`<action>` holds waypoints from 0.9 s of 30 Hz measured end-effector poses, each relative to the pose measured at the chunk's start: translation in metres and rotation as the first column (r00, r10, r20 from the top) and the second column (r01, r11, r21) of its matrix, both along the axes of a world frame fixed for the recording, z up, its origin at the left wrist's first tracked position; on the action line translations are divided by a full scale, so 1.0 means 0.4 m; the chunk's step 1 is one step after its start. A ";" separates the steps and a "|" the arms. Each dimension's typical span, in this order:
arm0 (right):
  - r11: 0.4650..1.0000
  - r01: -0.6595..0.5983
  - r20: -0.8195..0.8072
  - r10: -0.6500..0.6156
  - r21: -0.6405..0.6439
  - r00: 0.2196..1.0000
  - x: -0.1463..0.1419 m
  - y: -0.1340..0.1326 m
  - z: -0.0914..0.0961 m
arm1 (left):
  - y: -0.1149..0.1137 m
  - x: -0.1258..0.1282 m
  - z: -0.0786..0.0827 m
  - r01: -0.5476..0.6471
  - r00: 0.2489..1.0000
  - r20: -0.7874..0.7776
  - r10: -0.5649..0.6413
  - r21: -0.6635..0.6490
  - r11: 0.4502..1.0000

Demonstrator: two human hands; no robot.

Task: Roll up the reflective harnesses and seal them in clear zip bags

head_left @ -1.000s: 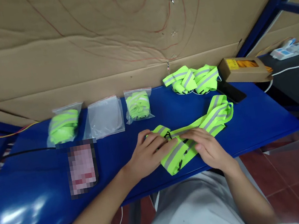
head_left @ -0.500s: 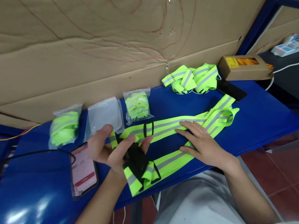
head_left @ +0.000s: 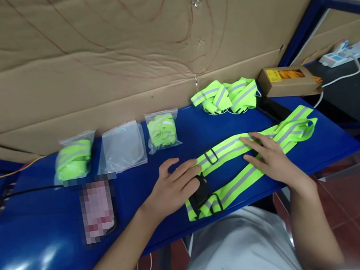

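Observation:
A lime-yellow reflective strap (head_left: pixel 239 182) with grey stripes lies in a long loop across the blue table. At its left end are a black plastic buckle (head_left: pixel 200 192) and black slider loops. My left hand (head_left: pixel 171 189) reaches over that end with fingers stretched and apart, the fingertips at the buckle and the webbing. Over the strap's middle, my right hand (head_left: pixel 272 161) rests with spread fingers, touching the upper band. The strap's right end is bunched in a folded loop.
Along the cardboard wall (head_left: pixel 89 90) lie two bagged yellow straps, a clear plastic bag (head_left: pixel 123 147) between them and two rolled straps (head_left: pixel 242 94). A small carton (head_left: pixel 290 82) stands at the back right. A pixelated phone (head_left: pixel 97 208) lies left of my hands.
The strap has slid to the right, its buckle end now down at the table. My left hand has moved right and loosened from the buckle; my right hand has shifted right along the strap.

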State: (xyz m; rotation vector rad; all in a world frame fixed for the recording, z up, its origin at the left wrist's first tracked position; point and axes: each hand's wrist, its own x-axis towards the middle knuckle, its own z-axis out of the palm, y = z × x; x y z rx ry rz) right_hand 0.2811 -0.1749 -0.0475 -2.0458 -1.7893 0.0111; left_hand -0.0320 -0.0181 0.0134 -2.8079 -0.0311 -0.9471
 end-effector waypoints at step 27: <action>0.994 0.075 0.007 -0.076 0.081 0.997 0.045 0.001 -0.014 | 0.018 -0.015 -0.004 -0.154 0.843 -0.445 -0.302 -0.738 0.657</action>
